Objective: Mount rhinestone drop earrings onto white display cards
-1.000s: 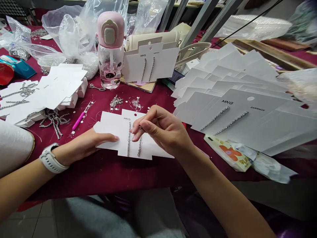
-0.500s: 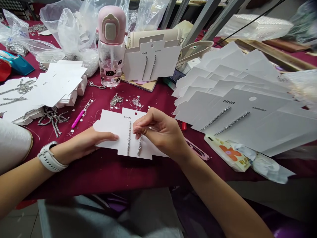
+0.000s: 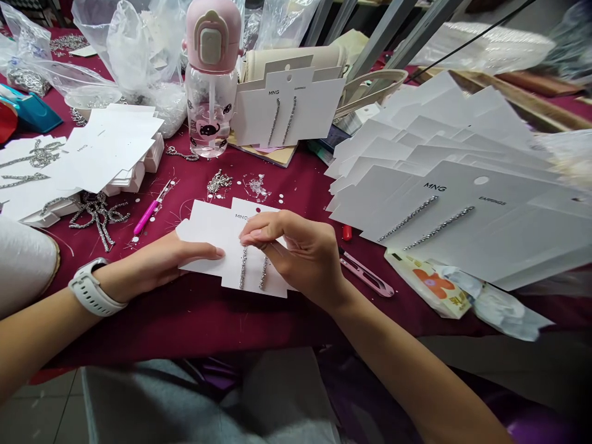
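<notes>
My left hand (image 3: pixel 164 262) grips the left wing of a white earring card (image 3: pixel 229 271), thumb on top and fingers beneath. The card carries "MNG" print and two glittering silver earring strands, a left strand (image 3: pixel 243 271) and a right strand (image 3: pixel 264 274). Over the card's upper half is my right hand (image 3: pixel 303 256), its thumb and forefinger pinched at the top end of the left strand. Whatever sits between those fingertips is hidden. The hand also covers the upper part of the right strand and some of the card's right side.
A magenta-handled tool (image 3: pixel 147 217) lies left of the card, near silver chains (image 3: pixel 98 213) and a card stack (image 3: pixel 115 145). Behind stand a pink-lidded bottle (image 3: pixel 210 86) and a propped earring card (image 3: pixel 287 123). Rightward are a pink cutter (image 3: pixel 367 274), tissue pack (image 3: pixel 428 280) and fanned cards (image 3: pixel 462 246).
My right fingertips have shifted left and slightly up, from between the two strands to the left strand's top end. My left hand keeps its hold on the card. The view has shifted slightly.
</notes>
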